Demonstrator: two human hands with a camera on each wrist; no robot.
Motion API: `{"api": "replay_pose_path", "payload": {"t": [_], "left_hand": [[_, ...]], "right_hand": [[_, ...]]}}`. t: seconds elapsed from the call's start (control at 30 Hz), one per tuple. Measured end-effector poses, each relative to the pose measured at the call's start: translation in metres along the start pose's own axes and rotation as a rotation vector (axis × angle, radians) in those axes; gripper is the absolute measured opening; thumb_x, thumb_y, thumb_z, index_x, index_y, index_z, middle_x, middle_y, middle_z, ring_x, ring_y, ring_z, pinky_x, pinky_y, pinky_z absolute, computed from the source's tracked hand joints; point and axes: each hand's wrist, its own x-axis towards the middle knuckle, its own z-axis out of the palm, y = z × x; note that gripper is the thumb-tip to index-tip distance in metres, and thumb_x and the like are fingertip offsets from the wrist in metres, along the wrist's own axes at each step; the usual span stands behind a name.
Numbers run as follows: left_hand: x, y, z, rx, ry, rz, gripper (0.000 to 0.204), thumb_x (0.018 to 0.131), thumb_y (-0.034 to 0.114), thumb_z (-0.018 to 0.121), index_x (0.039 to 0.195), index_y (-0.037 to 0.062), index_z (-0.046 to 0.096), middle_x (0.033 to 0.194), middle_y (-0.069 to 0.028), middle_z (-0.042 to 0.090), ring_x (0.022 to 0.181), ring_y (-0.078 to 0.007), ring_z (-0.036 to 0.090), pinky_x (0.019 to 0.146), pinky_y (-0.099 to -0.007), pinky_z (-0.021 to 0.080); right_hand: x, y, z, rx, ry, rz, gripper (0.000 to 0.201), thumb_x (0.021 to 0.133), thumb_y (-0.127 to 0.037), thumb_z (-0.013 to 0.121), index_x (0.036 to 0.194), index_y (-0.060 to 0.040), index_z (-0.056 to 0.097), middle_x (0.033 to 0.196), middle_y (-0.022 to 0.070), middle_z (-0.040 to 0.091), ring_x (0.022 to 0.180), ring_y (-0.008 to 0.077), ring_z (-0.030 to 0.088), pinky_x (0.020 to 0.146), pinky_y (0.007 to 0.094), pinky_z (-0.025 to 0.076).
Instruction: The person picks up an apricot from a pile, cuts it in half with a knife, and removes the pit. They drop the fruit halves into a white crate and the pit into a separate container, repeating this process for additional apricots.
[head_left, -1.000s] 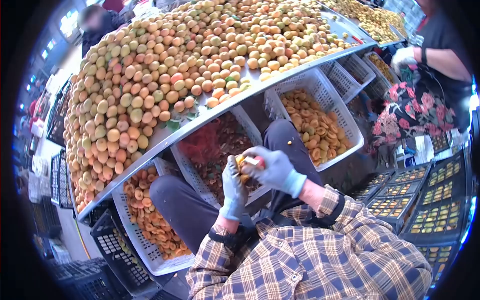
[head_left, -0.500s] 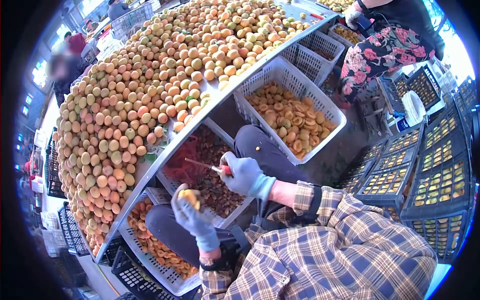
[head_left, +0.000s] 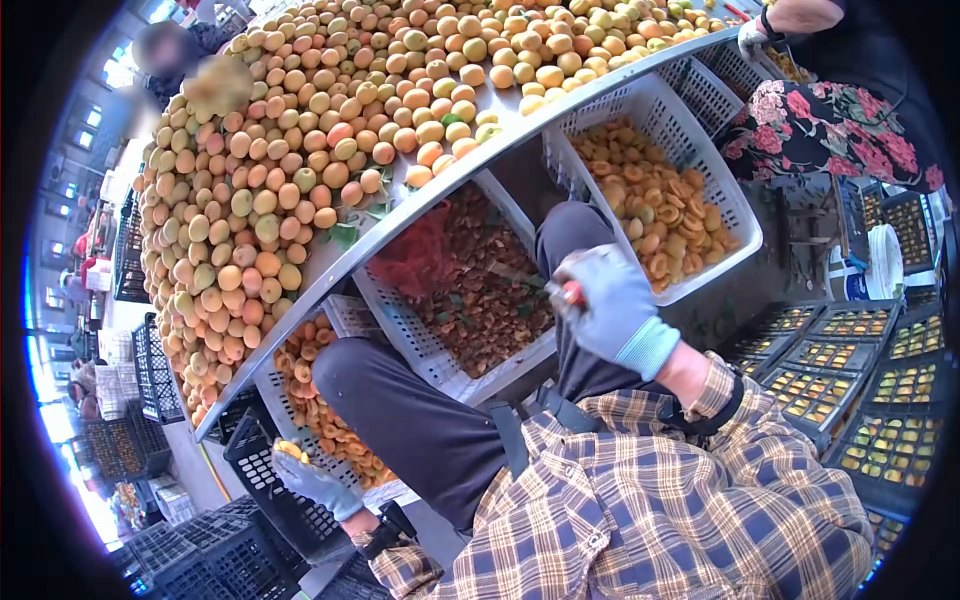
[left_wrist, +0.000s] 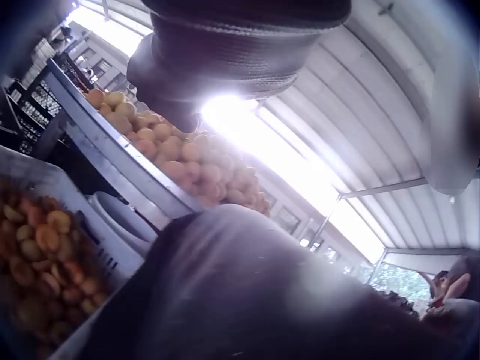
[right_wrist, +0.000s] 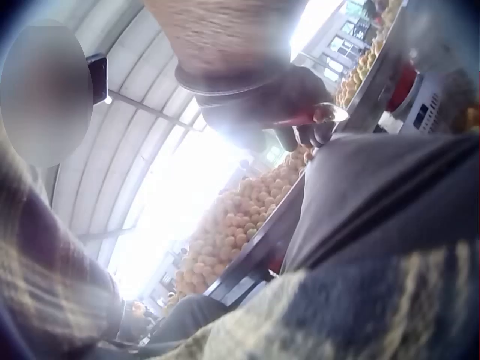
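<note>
Holding cut apricot [head_left: 292, 451] near the black crate [head_left: 262, 500], the left hand [head_left: 318, 484] could spill it should its grip loosen; the right hand [head_left: 612, 305] grips a red-handled tool [head_left: 573, 293].

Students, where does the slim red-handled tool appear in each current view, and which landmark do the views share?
Head: the slim red-handled tool is right of centre, in the pale-blue-gloved right hand.
Left wrist: the tool is not visible.
Right wrist: the tool is above and right of centre.
Shared landmark: the heap of round orange-yellow fruit appears in all three.
</note>
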Motion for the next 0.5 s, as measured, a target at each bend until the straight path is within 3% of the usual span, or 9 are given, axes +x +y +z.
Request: {"api": "replay_pose_path", "payload": {"t": [0.1, 0.17, 0.2, 0.27, 0.3, 0.33, 0.37, 0.43, 0.5], "left_hand": [[-0.006, -0.032, -0.007, 0.149, -0.054, -0.082, 0.04, 0.099, 0.027, 0.047, 0.126, -0.0024, 0.049, 0.101, -0.0083, 0.06, 0.091, -0.0178, 0.058, 0.078, -0.0291, 0.049], [-0.012, -0.025, 0.01, 0.053, -0.073, -0.065, 0.034, 0.096, 0.015, 0.05, 0.124, -0.0058, 0.051, 0.115, -0.0134, 0.058, 0.104, -0.021, 0.056, 0.093, -0.0305, 0.044], [-0.006, -0.014, 0.014, 0.258, -0.06, 0.095, 0.034, 0.095, 0.012, 0.051, 0.124, -0.0066, 0.05, 0.117, -0.0137, 0.057, 0.105, -0.0213, 0.056, 0.094, -0.0304, 0.043], [0.002, 0.027, 0.026, 0.458, -0.032, 0.255, 0.034, 0.095, 0.009, 0.051, 0.124, -0.0073, 0.05, 0.119, -0.0141, 0.057, 0.105, -0.0216, 0.056, 0.095, -0.0303, 0.043], [0.006, 0.062, 0.045, 0.245, -0.077, 0.217, 0.032, 0.094, 0.008, 0.051, 0.123, -0.007, 0.051, 0.119, -0.0143, 0.057, 0.105, -0.0213, 0.056, 0.094, -0.0299, 0.043], [0.01, 0.096, 0.064, 0.034, -0.122, 0.179, 0.031, 0.094, 0.007, 0.05, 0.121, -0.0068, 0.052, 0.119, -0.0144, 0.057, 0.105, -0.0211, 0.056, 0.093, -0.0294, 0.043], [0.014, 0.131, 0.082, 0.026, -0.213, 0.164, 0.029, 0.093, 0.006, 0.05, 0.119, -0.0064, 0.054, 0.116, -0.0143, 0.058, 0.104, -0.0205, 0.057, 0.092, -0.0292, 0.044], [0.025, 0.169, 0.127, -0.05, -0.384, 0.164, 0.024, 0.093, 0.005, 0.05, 0.112, -0.0062, 0.059, 0.109, -0.013, 0.062, 0.098, -0.018, 0.059, 0.086, -0.0287, 0.046], [0.028, 0.199, 0.183, -0.159, -0.565, 0.177, 0.023, 0.09, 0.005, 0.057, 0.109, -0.0062, 0.061, 0.096, -0.0082, 0.066, 0.087, -0.0136, 0.061, 0.08, -0.0253, 0.047]], "right_hand": [[0.001, -0.023, 0.011, 0.44, -0.399, 0.211, 0.019, 0.086, -0.027, 0.061, 0.092, -0.0084, 0.06, 0.083, 0.0146, 0.065, 0.08, 0.036, 0.063, 0.068, 0.0443, 0.05], [0.008, -0.024, 0.021, 0.611, -0.339, 0.128, 0.016, 0.087, -0.015, 0.061, 0.098, -0.0043, 0.058, 0.079, 0.0123, 0.06, 0.07, 0.0342, 0.06, 0.064, 0.0348, 0.049], [0.015, -0.022, 0.023, 0.654, -0.351, 0.121, 0.017, 0.091, -0.018, 0.06, 0.101, -0.0052, 0.057, 0.077, 0.0071, 0.06, 0.065, 0.0245, 0.059, 0.06, 0.0293, 0.047], [0.031, -0.019, 0.029, 0.886, -0.394, 0.241, 0.02, 0.092, -0.022, 0.059, 0.103, -0.0058, 0.056, 0.077, 0.0034, 0.059, 0.064, 0.018, 0.057, 0.058, 0.0267, 0.046], [0.038, -0.017, 0.034, 1.119, -0.45, 0.38, 0.023, 0.094, -0.025, 0.059, 0.105, -0.0063, 0.056, 0.076, -0.0003, 0.057, 0.063, 0.0115, 0.054, 0.056, 0.0241, 0.044], [0.043, -0.008, 0.048, 1.099, -0.43, 0.313, 0.032, 0.095, -0.036, 0.054, 0.109, -0.0071, 0.056, 0.074, -0.0013, 0.058, 0.059, 0.0065, 0.054, 0.053, 0.0241, 0.045], [0.05, -0.002, 0.054, 1.101, -0.429, 0.301, 0.032, 0.095, -0.036, 0.054, 0.109, -0.0071, 0.056, 0.074, -0.0013, 0.058, 0.059, 0.0065, 0.054, 0.053, 0.0241, 0.045], [0.061, 0.012, 0.063, 1.332, -0.729, 0.667, 0.032, 0.095, -0.036, 0.055, 0.114, -0.0107, 0.053, 0.077, -0.0027, 0.054, 0.059, 0.0017, 0.049, 0.05, 0.0163, 0.04], [0.06, 0.019, 0.087, 1.366, -0.722, 0.723, 0.035, 0.094, -0.04, 0.054, 0.11, -0.0093, 0.053, 0.077, -0.0021, 0.056, 0.057, 0.0019, 0.049, 0.05, 0.0152, 0.041]]}}
